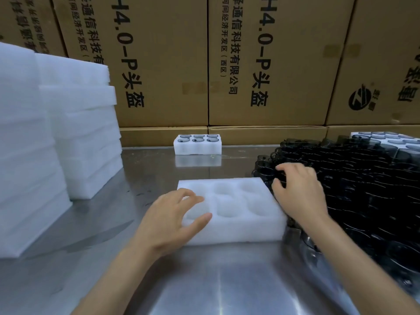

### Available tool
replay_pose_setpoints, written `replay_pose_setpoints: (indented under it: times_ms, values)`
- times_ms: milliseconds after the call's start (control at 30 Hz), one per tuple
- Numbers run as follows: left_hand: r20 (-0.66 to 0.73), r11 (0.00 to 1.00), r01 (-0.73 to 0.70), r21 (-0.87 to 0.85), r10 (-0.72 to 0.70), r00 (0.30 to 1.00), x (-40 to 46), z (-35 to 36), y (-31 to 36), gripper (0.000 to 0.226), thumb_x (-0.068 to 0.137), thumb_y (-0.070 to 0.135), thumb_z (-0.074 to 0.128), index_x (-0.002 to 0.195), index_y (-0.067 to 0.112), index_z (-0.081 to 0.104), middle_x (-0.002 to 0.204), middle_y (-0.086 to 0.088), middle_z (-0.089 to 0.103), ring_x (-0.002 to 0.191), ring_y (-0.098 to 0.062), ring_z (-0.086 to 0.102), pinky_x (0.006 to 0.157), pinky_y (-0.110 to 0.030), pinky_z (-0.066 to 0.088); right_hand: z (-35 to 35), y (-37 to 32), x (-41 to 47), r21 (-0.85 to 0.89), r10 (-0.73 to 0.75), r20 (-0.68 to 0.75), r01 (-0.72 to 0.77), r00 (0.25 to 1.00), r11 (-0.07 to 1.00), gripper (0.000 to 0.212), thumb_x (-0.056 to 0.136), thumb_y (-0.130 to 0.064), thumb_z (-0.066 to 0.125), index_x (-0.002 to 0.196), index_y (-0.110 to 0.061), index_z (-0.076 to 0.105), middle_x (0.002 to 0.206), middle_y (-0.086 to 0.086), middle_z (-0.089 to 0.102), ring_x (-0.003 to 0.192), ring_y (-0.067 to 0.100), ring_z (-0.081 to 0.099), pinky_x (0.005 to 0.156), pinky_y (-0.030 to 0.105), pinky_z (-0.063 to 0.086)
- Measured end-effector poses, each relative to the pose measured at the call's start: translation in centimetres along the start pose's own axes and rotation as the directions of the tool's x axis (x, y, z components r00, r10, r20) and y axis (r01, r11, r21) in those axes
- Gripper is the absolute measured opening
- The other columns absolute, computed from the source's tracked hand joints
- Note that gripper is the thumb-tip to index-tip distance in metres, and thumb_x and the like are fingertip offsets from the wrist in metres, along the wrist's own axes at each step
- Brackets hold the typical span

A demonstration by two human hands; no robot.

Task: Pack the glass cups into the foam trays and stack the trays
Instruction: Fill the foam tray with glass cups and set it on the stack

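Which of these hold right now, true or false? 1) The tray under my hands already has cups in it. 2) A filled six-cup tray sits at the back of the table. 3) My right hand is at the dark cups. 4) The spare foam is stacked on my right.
1) False: the near foam tray has six pockets, and the ones in view are empty; the left hand rests on its left end.
2) True: the far tray holds six cups.
3) True: the right hand reaches onto the dark glass cups; its grip is unclear.
4) False: the foam stack stands on the left.
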State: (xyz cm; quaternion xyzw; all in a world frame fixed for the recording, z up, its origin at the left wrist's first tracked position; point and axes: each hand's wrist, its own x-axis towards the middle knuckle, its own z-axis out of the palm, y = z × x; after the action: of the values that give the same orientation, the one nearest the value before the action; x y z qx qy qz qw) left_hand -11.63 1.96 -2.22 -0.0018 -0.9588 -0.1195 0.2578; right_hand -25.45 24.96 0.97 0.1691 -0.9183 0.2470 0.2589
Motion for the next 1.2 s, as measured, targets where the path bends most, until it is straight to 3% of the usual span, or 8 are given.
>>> replay_pose_setpoints:
  times_ms: [200, 333, 500, 633, 800, 967, 1100, 1200]
  values:
    - [-0.014, 0.999, -0.047, -0.019, 0.047, 0.999, -0.1, -0.5, 0.6, 0.065, 0.081, 0.073, 0.022, 0.115, 0.035, 0.063, 0.107, 0.019, 0.054, 0.099, -0.005, 0.051, 0.090, -0.024, 0.037, -1.7, 1.7, 4.8, -0.369, 0.085, 0.088, -0.046, 0.993, 0.928, 0.045, 0.094, -0.038, 0.051, 0.128, -0.009, 0.048, 0.130, 0.012, 0.051, 0.123, 0.032, 0.037, 0.095, 0.042, 0.037]
    - [-0.008, 0.996, -0.090, -0.009, 0.090, 0.996, -0.2, -0.5, 0.4, 0.067, 0.083, 0.070, 0.026, 0.124, 0.028, 0.059, 0.120, 0.015, 0.057, 0.115, -0.007, 0.050, 0.100, -0.028, 0.035, -1.4, 2.5, 5.9, -0.519, 0.130, 0.202, -0.006, 0.971, 0.855, 0.041, 0.096, -0.048, 0.043, 0.116, -0.016, 0.058, 0.119, 0.007, 0.058, 0.121, 0.029, 0.037, 0.093, 0.038, 0.035]
    - [0.006, 0.995, -0.018, -0.099, 0.018, 1.000, -0.1, -0.2, -0.3, 0.077, 0.079, 0.075, 0.023, 0.139, 0.031, 0.042, 0.138, 0.019, 0.045, 0.130, -0.002, 0.036, 0.110, -0.022, 0.021, -0.9, 3.4, 5.2, -0.542, 0.051, 0.138, 0.032, 0.989, 0.840, 0.029, 0.098, -0.036, 0.044, 0.111, -0.020, 0.064, 0.113, 0.003, 0.058, 0.114, 0.027, 0.038, 0.086, 0.035, 0.034]
    - [0.041, 0.972, 0.093, -0.217, -0.086, 0.995, -0.1, 0.4, -0.7, 0.081, 0.076, 0.077, 0.019, 0.144, 0.034, 0.034, 0.137, 0.018, 0.044, 0.132, -0.002, 0.032, 0.112, -0.025, 0.021, -1.6, 2.9, 4.8, -0.430, -0.027, 0.012, 0.030, 1.000, 0.902, 0.027, 0.097, -0.033, 0.048, 0.109, -0.017, 0.067, 0.111, 0.006, 0.060, 0.109, 0.030, 0.039, 0.085, 0.039, 0.034]
    - [0.078, 0.955, 0.119, -0.271, -0.102, 0.992, 0.0, 0.7, -0.9, 0.084, 0.074, 0.080, 0.020, 0.144, 0.035, 0.031, 0.128, 0.021, 0.046, 0.128, 0.002, 0.028, 0.106, -0.021, 0.021, -3.2, -0.3, 4.6, 0.031, -0.143, -0.115, 0.148, 0.983, 0.989, 0.015, 0.092, -0.033, 0.058, 0.096, -0.023, 0.068, 0.093, -0.002, 0.049, 0.097, 0.020, 0.034, 0.076, 0.035, 0.033]
    - [0.062, 0.937, 0.129, -0.324, -0.115, 0.991, 0.1, 0.8, -1.0, 0.082, 0.075, 0.080, 0.020, 0.144, 0.037, 0.030, 0.122, 0.022, 0.048, 0.122, 0.008, 0.027, 0.099, -0.018, 0.022, -3.1, -4.9, 3.7, 0.335, -0.283, 0.113, 0.231, 0.953, 0.913, 0.014, 0.091, -0.032, 0.059, 0.087, -0.025, 0.071, 0.059, -0.014, 0.059, 0.067, 0.011, 0.056, 0.064, 0.031, 0.046]
    - [0.059, 0.936, 0.132, -0.326, -0.119, 0.991, 0.2, 1.2, -1.1, 0.087, 0.071, 0.085, 0.022, 0.143, 0.037, 0.031, 0.121, 0.022, 0.048, 0.122, 0.006, 0.028, 0.098, -0.018, 0.023, -1.1, -7.4, 2.8, 0.566, -0.205, 0.368, -0.044, 0.907, 0.823, 0.034, 0.093, -0.043, 0.050, 0.078, -0.018, 0.068, 0.065, -0.004, 0.072, 0.086, 0.017, 0.067, 0.089, 0.041, 0.051]
    - [0.053, 0.932, 0.127, -0.340, -0.116, 0.992, 0.2, 1.5, -1.3, 0.089, 0.069, 0.090, 0.021, 0.142, 0.040, 0.030, 0.119, 0.025, 0.047, 0.121, 0.007, 0.030, 0.095, -0.016, 0.025, 0.5, -8.5, 2.2, 0.502, -0.161, 0.345, -0.037, 0.925, 0.864, 0.059, 0.091, -0.063, 0.033, 0.072, -0.020, 0.068, 0.061, -0.010, 0.070, 0.085, 0.012, 0.064, 0.083, 0.035, 0.049]
